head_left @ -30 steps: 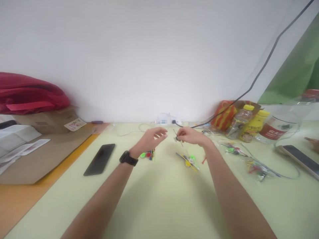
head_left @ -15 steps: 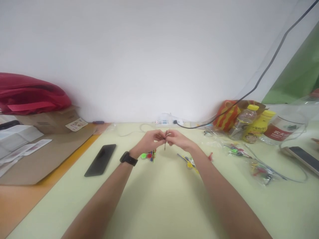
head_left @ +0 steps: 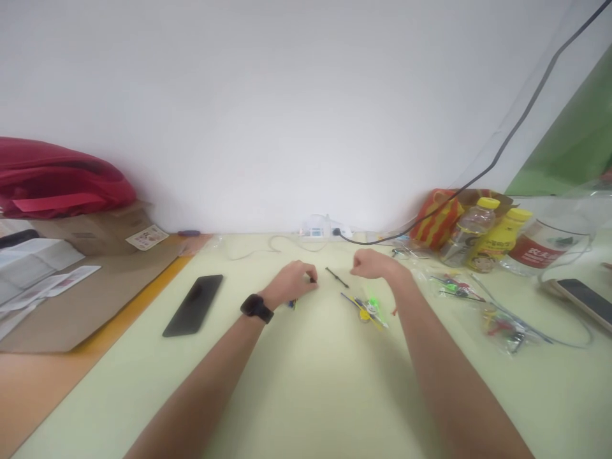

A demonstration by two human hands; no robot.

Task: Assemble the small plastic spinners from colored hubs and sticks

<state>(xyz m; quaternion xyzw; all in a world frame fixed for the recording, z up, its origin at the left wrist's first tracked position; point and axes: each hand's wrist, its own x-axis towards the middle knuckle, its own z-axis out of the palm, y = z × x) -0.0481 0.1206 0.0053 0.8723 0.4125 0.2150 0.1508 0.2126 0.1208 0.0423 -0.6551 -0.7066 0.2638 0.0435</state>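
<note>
My left hand (head_left: 291, 284), with a black watch on its wrist, is closed low over the pale green table (head_left: 306, 382); a small dark bit shows at its fingertips. My right hand (head_left: 373, 263) is curled into a loose fist a little to the right, its contents hidden. A thin black stick (head_left: 337, 277) lies between the two hands, apart from both. Small colourful plastic parts (head_left: 367, 310) in yellow, green and blue lie just below my right wrist. A few more coloured bits (head_left: 291, 304) peek out under my left hand.
A black phone (head_left: 193, 305) lies left of my left arm. Cardboard (head_left: 90, 287), papers and a red bag (head_left: 57, 182) are at the far left. Bottles (head_left: 471, 233), clear bags of parts (head_left: 497, 328), another phone (head_left: 581, 299) and a cable sit at the right. A power strip (head_left: 321, 231) is by the wall.
My hands were together, pinching the thin stick between them. They have moved apart and lower, and the stick now lies between them.
</note>
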